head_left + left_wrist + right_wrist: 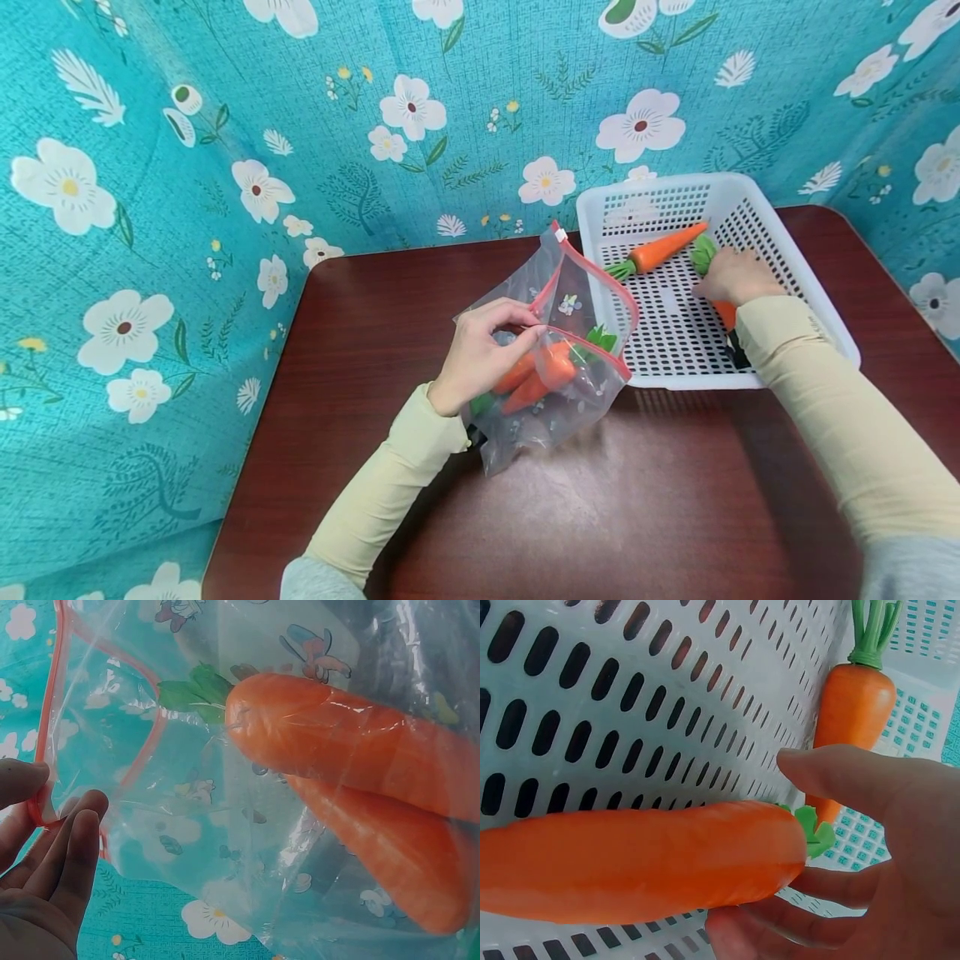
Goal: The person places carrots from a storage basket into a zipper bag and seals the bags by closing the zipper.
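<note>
My left hand [487,350] pinches the red-edged rim of a clear zip bag [536,429], whose mouth gapes toward the basket. Orange carrots [330,742] with green tops lie inside the bag, seen through its printed plastic. Over in the white basket [813,292], my right hand [738,275] is at the leafy end of a carrot [645,859]. In the right wrist view its thumb stands apart above the carrot, while the fingers lie along the other side. Another carrot [667,248] rests near the basket's back wall.
The slotted basket stands on a dark red-brown table [360,333], at the back right. Its left wall is close beside the bag's mouth. A turquoise flowered cloth [315,125] hangs behind and to the left of the table.
</note>
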`<state>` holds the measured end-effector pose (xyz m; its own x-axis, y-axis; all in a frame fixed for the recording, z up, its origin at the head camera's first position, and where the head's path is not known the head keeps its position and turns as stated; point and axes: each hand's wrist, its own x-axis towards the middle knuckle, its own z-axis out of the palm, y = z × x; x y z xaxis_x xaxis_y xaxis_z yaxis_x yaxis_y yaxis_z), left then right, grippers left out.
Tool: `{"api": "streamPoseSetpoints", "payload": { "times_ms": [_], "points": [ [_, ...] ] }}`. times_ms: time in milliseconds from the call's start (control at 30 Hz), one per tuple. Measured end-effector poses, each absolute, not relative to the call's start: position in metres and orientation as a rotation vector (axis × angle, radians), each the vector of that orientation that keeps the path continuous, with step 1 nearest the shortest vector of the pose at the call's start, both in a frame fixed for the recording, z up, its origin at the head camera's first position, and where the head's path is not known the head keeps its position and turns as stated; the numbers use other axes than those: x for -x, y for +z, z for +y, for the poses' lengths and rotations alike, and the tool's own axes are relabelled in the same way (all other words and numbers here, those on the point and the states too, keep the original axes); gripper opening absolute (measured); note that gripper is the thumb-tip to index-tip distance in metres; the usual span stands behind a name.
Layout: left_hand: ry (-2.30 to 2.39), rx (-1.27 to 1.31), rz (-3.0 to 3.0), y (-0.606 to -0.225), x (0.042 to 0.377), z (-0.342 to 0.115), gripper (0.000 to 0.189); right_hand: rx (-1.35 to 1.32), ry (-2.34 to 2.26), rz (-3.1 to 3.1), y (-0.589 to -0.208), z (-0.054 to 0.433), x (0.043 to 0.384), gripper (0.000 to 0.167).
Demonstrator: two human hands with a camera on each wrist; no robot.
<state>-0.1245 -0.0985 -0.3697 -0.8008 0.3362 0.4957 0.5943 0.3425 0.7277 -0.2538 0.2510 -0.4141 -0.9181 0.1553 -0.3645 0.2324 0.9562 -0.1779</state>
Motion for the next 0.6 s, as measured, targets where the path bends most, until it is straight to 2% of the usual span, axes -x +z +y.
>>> {"api": "streamPoseSetpoints", "payload": {
  "times_ms": [200,600],
  "points": [
    [-1.447,0.826,-2.354,-0.3699,0.1239,-0.0987,0.010,-0.281,-0.299,2.754,-0.4160,0.2515,0.2547,0.062],
    [-1.440,0.831,-2.350,-0.3686,0.1240,-0.0988,0.011,-0.307,-0.322,2.723,-0.4161,0.2496,0.2533,0.074]
  ]
}}
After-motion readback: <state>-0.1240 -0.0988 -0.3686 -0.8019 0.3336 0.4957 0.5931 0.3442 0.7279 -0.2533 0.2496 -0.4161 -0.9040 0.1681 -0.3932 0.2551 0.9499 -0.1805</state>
